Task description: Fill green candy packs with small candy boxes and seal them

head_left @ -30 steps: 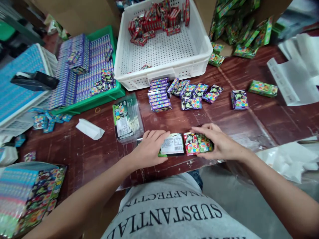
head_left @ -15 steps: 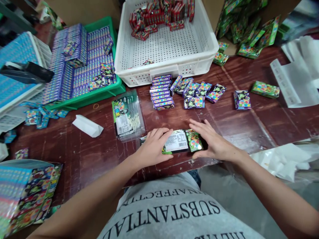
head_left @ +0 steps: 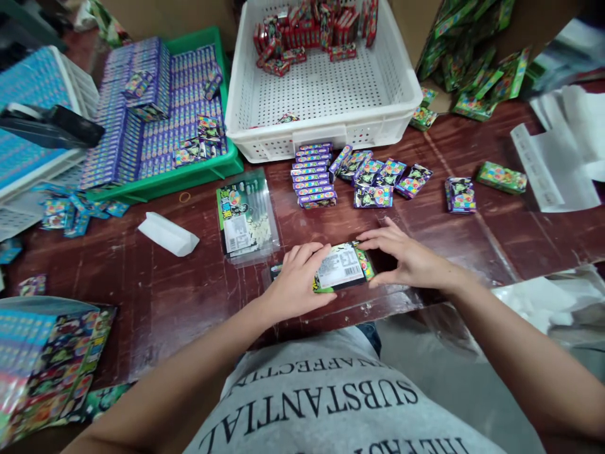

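Note:
My left hand (head_left: 299, 277) is closed over the left part of a clear plastic pouch (head_left: 339, 267) with a white barcode label, lying near the table's front edge. At the pouch's right end, a small green printed box (head_left: 368, 267) shows only as a narrow strip; the rest is covered by the pouch. My right hand (head_left: 401, 257) has its thumb and fingers closed around that end. Left of my hands lies a stack of flat printed pouches (head_left: 246, 221). Beyond them, several small purple boxes (head_left: 316, 180) stand in a row, with others loose beside them.
At the back stands a white perforated crate (head_left: 326, 132) with red boxes, beside a green tray (head_left: 189, 169) of purple boxes. A carton at the back right holds green packets (head_left: 477, 104). Folded white paper (head_left: 167, 233) lies left; a green box (head_left: 501, 177) and paper sheets (head_left: 551, 170) lie right.
The green box has moved left into the pouch's right end, so less of it shows. My right hand has followed it and its fingers have drawn closer together.

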{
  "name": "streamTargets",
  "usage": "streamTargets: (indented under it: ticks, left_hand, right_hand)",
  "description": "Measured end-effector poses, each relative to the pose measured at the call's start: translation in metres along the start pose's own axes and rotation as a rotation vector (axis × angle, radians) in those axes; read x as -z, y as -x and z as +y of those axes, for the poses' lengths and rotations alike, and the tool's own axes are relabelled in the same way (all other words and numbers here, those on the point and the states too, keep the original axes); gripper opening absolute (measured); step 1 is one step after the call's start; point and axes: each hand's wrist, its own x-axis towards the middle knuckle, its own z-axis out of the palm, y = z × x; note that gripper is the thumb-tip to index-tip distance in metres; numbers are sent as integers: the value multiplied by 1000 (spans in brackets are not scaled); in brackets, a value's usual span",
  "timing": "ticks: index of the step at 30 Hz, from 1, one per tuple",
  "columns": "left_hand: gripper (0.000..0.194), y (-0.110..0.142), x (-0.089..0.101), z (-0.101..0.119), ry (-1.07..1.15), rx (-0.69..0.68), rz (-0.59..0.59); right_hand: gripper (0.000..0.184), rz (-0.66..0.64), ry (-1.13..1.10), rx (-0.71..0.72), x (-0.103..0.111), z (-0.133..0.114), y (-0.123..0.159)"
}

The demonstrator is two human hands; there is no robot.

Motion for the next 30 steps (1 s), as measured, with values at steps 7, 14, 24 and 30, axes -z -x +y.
streamTargets:
  ticks: [7, 14, 24, 30]
  left_hand:
    - [115, 17, 5, 14, 128, 276, 336]
    - [54, 45, 12, -26, 742, 169, 328]
    - [17, 62, 40, -71, 1073, 271, 452]
    - [14, 61, 49, -81, 1139, 355, 509]
  right_hand:
    - [75, 248, -398, -200, -34, -45, -27]
    - [33, 237, -645, -287, -80, -75, -67]
    - [35, 502, -798, -438, -114, -107, -98]
    - [25, 348, -746, -480, -110, -108, -121]
